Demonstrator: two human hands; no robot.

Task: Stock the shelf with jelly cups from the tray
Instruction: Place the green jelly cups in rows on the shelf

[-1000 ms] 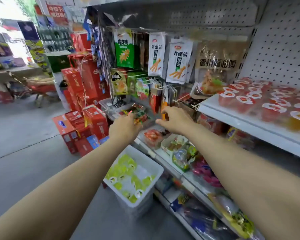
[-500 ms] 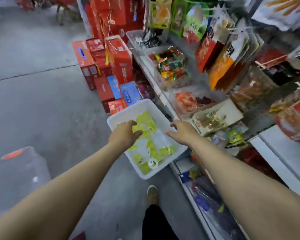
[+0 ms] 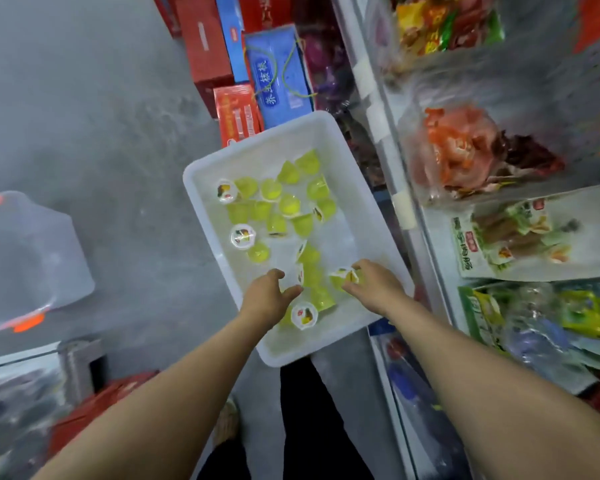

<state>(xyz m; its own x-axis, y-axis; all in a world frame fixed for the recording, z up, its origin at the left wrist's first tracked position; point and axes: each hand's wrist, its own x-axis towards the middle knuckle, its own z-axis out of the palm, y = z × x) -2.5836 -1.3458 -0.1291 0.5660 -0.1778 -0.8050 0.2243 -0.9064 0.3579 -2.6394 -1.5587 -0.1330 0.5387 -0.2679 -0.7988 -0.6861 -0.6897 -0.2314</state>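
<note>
Both hands have dropped from above the near rim of the tray down among the jelly cups since half a second ago, and the view has tipped to look almost straight down. Each forearm reaches forward and down, converging on the near end of the white tray [image 3: 201,174], which sits on the grey floor [image 3: 84,116].

Left hand [image 3: 269,296] lies palm down, fingers loosely bent and spread, thumb pointing toward the other hand; its fingertips sit at a cup without plainly closing on one. Right hand [image 3: 374,282] has its fingers curled round a yellow-green jelly cup [image 3: 343,277] with a white printed lid, tipped on its side.

More jelly cups [image 3: 284,202] are scattered beyond the hands, most lying on their sides, a few lid-up. One lid-up cup [image 3: 304,315] lies just under the left wrist.

To the right of the right hand run the shelves [image 3: 406,209], packed with bagged snacks. Beyond the tray stand a blue box [image 3: 278,77] and red boxes [image 3: 238,114]. Well to the left of the left hand sits a clear plastic bin [image 3: 28,258].
</note>
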